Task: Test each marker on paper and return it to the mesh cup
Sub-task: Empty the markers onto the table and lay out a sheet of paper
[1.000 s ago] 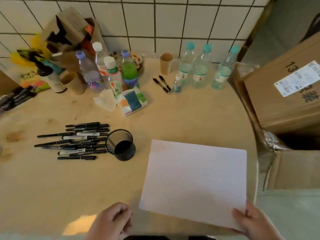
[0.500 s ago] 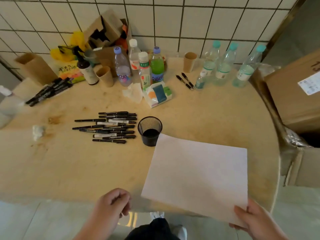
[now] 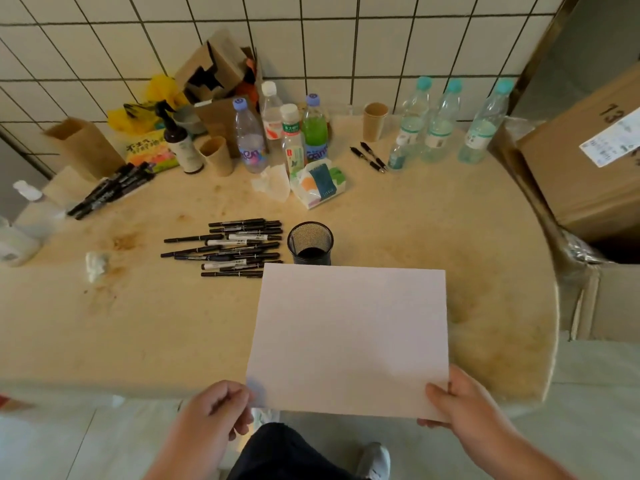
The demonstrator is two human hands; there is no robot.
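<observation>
Paper (image 3: 349,337) between both hands' pinching fingers

A white tiled wall (image 3: 311,39) with dark grout fills the top of the frame. Below it, a stained beige table (image 3: 138,323) spans the middle, its rounded edge at right. Pale floor (image 3: 52,445) shows bottom left.
</observation>
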